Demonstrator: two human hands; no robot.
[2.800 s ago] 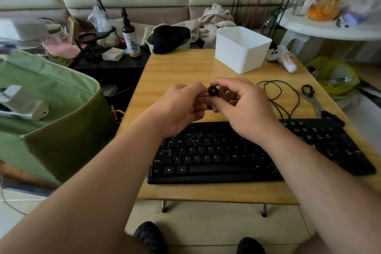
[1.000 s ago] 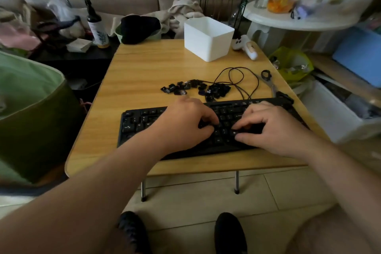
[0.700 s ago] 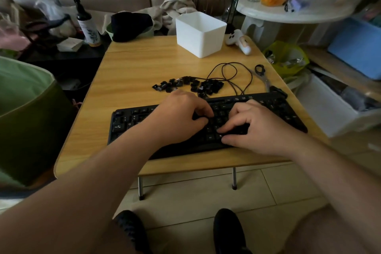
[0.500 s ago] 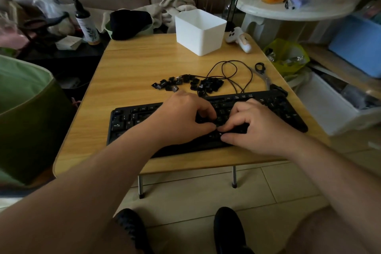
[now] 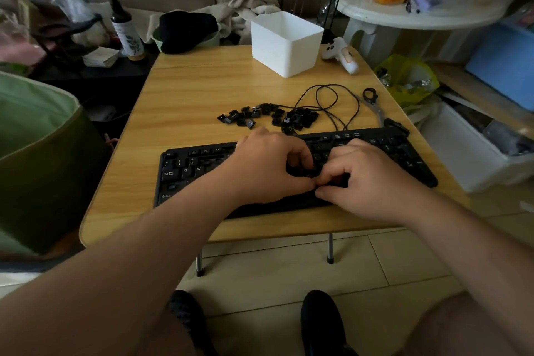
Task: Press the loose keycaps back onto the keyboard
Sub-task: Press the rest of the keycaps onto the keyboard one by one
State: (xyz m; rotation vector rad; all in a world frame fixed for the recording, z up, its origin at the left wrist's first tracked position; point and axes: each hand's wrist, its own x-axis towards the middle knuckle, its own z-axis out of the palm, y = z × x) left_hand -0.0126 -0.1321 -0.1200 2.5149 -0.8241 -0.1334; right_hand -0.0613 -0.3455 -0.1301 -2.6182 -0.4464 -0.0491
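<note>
A black keyboard (image 5: 187, 170) lies across the near half of the wooden table (image 5: 202, 87). Several loose black keycaps (image 5: 268, 118) lie in a heap just behind it. My left hand (image 5: 268, 170) and my right hand (image 5: 367, 182) both rest on the keyboard's middle rows. Their curled fingers and thumbs meet at one spot. My right thumb and forefinger are pinched together there, on a small keycap that they mostly hide. My left fingers curl down onto the keys beside them, and whether they hold anything is hidden.
A white box (image 5: 286, 43) stands at the back of the table, with a white controller (image 5: 341, 58) to its right. A black cable (image 5: 326, 101) loops behind the keyboard, beside a pair of scissors (image 5: 375, 107). A green bag (image 5: 37, 147) stands left of the table.
2.8 s ago both hands held a keycap up above the table. They have come down onto the keyboard's middle, and over the last second they stayed there as the fingertips drew closer together.
</note>
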